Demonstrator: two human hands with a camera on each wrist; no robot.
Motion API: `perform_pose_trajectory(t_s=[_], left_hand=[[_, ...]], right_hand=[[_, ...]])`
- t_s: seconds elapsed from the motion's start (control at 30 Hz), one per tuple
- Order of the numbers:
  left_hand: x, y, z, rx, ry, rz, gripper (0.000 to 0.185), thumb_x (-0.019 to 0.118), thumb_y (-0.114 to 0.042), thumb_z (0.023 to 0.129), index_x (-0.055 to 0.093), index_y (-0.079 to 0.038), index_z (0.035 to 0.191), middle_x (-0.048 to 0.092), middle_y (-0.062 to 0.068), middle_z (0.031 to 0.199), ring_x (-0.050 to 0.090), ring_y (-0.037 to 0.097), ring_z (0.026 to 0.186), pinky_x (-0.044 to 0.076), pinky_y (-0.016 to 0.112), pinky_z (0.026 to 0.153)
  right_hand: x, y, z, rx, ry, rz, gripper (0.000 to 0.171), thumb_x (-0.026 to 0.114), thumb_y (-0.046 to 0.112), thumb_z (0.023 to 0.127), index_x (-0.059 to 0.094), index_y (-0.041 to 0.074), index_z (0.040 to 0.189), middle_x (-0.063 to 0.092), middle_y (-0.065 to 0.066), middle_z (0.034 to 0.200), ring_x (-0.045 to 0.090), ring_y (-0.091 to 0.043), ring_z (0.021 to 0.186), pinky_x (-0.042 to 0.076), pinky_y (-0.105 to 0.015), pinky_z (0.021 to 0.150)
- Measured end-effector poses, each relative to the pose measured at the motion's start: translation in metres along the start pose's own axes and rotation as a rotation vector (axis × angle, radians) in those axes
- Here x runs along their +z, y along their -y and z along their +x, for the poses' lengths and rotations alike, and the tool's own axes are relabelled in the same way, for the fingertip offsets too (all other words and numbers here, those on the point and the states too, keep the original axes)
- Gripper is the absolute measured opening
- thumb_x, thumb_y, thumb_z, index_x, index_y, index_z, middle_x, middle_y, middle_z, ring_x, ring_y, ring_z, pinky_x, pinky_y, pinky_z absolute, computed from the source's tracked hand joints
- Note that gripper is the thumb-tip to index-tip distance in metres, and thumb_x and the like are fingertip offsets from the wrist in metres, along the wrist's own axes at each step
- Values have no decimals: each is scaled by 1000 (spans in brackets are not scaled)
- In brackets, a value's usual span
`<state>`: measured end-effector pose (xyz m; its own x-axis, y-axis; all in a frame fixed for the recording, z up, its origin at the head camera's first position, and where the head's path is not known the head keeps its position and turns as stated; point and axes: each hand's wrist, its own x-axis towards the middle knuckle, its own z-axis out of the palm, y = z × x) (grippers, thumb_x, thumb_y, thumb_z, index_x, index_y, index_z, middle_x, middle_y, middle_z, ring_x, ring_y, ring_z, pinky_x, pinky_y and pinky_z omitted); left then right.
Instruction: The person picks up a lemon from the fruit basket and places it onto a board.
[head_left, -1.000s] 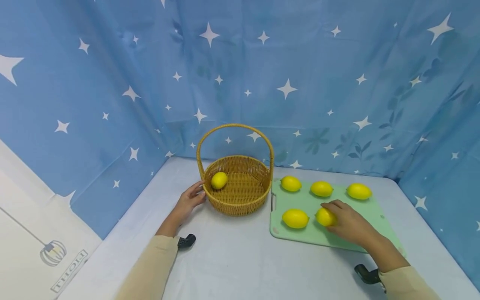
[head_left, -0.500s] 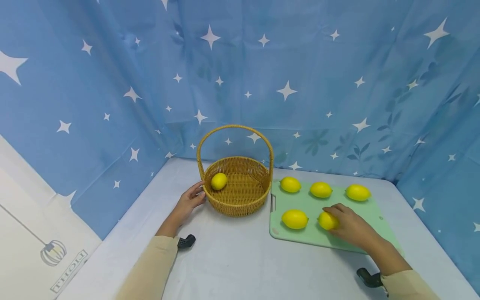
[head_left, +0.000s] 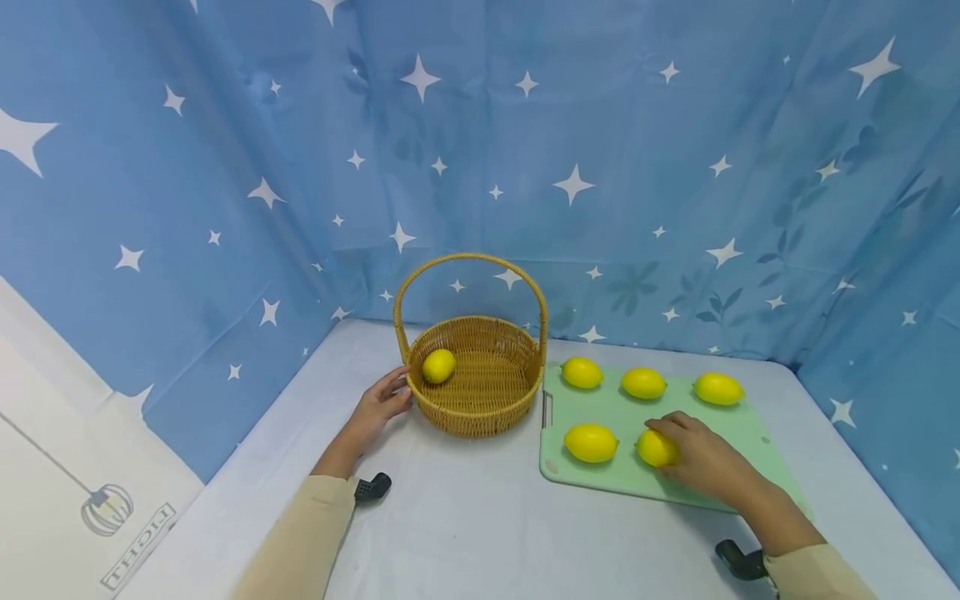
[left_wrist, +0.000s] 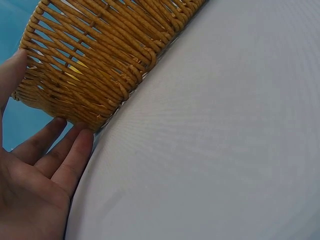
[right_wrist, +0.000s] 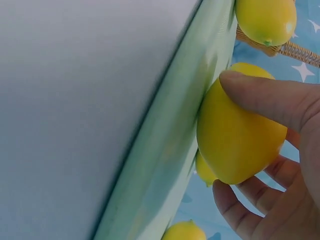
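My left hand (head_left: pixel 377 410) touches the left side of a round wicker basket (head_left: pixel 480 414) with an arched handle. In the left wrist view its fairly straight fingers (left_wrist: pixel 75 155) rest against the weave near the base, the thumb higher up. One yellow lemon (head_left: pixel 438 366) lies inside the basket at the left. On the green cutting board (head_left: pixel 607 403), my right hand (head_left: pixel 705 457) holds another lemon (right_wrist: pixel 240 135) between thumb and fingers. That lemon appears to rest on the board. To its left lies a lemon (head_left: pixel 591 442); the back row has lemons (head_left: pixel 643 383) too.
A white cloth (head_left: pixel 480 533) covers the table. Blue curtains (head_left: pixel 495 125) with white stars hang behind and at the sides. The basket handle (head_left: pixel 471 256) arches above the opening. Black wrist-camera mounts (head_left: pixel 372 487) stick out near both wrists.
My right hand, with the lemon, has shifted slightly to the right on the board. The left hand stays at the basket. The head view has tilted a little.
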<state>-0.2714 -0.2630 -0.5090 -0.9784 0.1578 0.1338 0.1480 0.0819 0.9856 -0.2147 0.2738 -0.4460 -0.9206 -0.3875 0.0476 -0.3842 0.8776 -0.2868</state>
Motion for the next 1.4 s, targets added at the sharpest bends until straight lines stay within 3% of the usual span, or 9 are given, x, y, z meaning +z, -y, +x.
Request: perform_pose_trajectory(t_s=[0.27, 0.5, 0.77, 1.23, 1.4], left_hand=[[0, -3, -1, -1, -17, -10, 59, 65, -34, 95, 43, -23, 148, 43, 17, 144, 50, 31, 124, 50, 36, 98], [-1, -5, 0, -1, 6, -19, 57, 60, -26, 98, 39, -19, 150, 39, 20, 147, 48, 33, 126, 47, 40, 100], [6, -34, -10, -23, 37, -55, 55, 56, -12, 100, 35, -9, 151, 35, 26, 148, 46, 36, 127, 40, 51, 105], [7, -36, -12, -37, 38, -39, 55, 53, -10, 101, 33, -8, 152, 34, 26, 149, 45, 36, 127, 42, 49, 104], [5, -28, -9, -42, 35, -43, 55, 54, -12, 101, 33, -9, 152, 34, 25, 149, 46, 34, 127, 43, 47, 104]], right_hand=[[-7, 2, 1, -22, 15, 16, 71, 88, 21, 70, 58, 8, 133, 53, -13, 125, 52, -36, 111, 46, -60, 92], [-8, 0, 2, 1, 30, 24, 71, 89, 20, 68, 60, 7, 131, 55, -12, 121, 54, -34, 108, 46, -59, 93], [-6, -2, 3, 16, 12, 39, 71, 89, 23, 70, 59, 7, 132, 54, -12, 123, 52, -35, 110, 45, -60, 93], [-7, 0, 0, 19, 37, 40, 74, 91, 27, 67, 60, 8, 131, 55, -12, 123, 52, -35, 109, 45, -60, 94], [-7, 0, -1, 6, 28, 32, 75, 91, 30, 66, 60, 8, 131, 55, -14, 124, 52, -36, 110, 45, -61, 93]])
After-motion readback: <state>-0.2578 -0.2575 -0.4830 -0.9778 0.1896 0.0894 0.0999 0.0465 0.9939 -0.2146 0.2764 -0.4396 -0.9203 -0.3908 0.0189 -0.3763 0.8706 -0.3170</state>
